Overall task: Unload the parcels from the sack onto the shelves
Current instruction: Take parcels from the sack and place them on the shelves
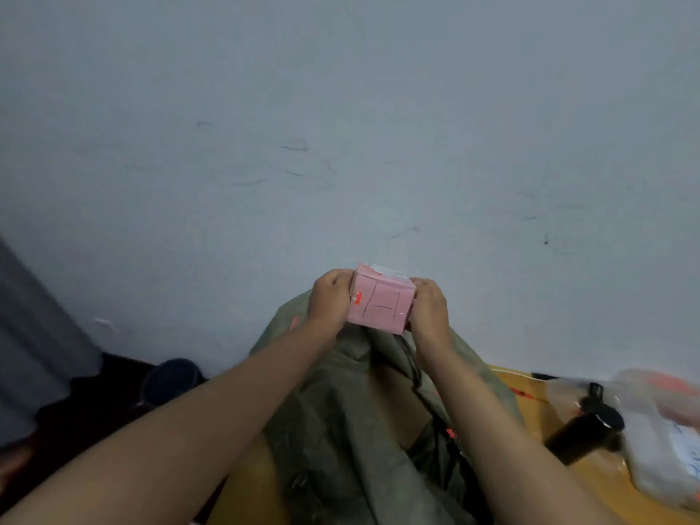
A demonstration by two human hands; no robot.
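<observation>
Two hands' fingers, left hand (328,302) and right hand (430,308), curled around pink parcel (380,303) (above sack (341,403)).

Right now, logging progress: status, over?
Left hand and right hand grip pink parcel. Parcel above green sack. No shelves in view.

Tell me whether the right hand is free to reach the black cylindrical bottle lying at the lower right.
Probably not yet: the right hand grips the pink box-shaped parcel together with the left hand. The way to the black cylindrical bottle looks open once it lets go.
</observation>
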